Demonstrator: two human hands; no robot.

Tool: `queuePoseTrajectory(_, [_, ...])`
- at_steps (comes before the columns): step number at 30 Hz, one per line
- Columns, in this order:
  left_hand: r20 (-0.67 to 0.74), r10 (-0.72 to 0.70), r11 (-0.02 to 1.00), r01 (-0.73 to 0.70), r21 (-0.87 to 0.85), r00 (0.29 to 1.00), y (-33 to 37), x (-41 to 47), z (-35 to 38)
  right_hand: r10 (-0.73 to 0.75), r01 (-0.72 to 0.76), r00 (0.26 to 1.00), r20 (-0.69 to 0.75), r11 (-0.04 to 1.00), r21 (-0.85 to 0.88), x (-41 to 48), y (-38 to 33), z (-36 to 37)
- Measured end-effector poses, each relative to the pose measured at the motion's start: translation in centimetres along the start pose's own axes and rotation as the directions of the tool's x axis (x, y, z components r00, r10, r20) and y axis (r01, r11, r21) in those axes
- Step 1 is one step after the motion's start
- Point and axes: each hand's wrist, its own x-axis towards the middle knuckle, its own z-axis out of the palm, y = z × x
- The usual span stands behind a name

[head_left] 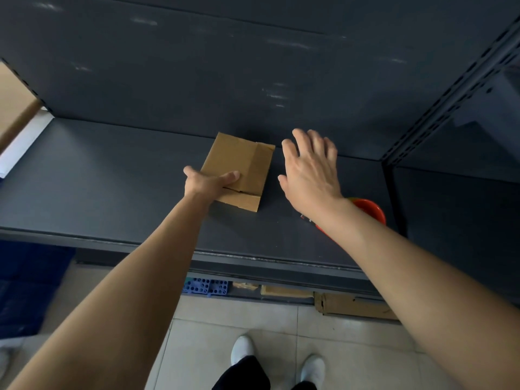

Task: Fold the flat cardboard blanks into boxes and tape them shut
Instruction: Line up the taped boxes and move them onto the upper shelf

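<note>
A small brown cardboard box [242, 164] lies on the dark grey shelf [112, 187], near its back wall. My left hand [208, 182] grips the box at its near left corner, thumb on top, fingers hidden under it. My right hand [309, 170] hovers to the right of the box with its fingers spread and straight, holding nothing and apart from the cardboard. An orange tape dispenser [371, 211] sits on the shelf behind my right wrist, mostly hidden by the forearm.
A perforated shelf upright [450, 99] bounds the bay at the right. Larger cardboard and a white strip [19, 130] stand at the left edge. Below the shelf lie a blue perforated rack [206, 287] and flat cardboard [354, 305] on the tiled floor.
</note>
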Motion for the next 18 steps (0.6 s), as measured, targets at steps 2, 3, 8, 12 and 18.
queuePoseTrajectory(2, [0.010, 0.005, 1.000, -0.005, -0.017, 1.000, 0.0, -0.1, 0.1, -0.002, 0.002, 1.000, 0.024, 1.000, -0.002, 0.0, 0.0, -0.3])
queuePoseTrajectory(3, [0.017, 0.007, 1.000, -0.006, -0.022, 1.000, 0.0, -0.2, 0.1, -0.004, 0.004, 0.999, 0.035, 1.000, -0.002, 0.0, 0.0, -0.3])
queuePoseTrajectory(8, [-0.092, 0.181, 0.954, -0.152, 0.257, 0.979, -0.4, -0.4, 0.9, 0.008, -0.007, 0.999, 0.034, 1.000, -0.005, -0.3, 0.1, -0.6])
queuePoseTrajectory(12, [-0.006, 0.665, 0.538, -0.473, 0.698, 0.746, -1.0, -2.0, 2.0, 0.006, -0.006, 0.999, 0.052, 1.000, 0.001, -0.4, 0.6, -1.1])
queuePoseTrajectory(18, [0.250, 0.495, 0.120, -0.351, 0.929, 0.832, -1.9, -3.3, 4.5, 0.017, -0.019, 0.993, 0.113, 1.000, 0.021, -0.9, 1.0, -1.7])
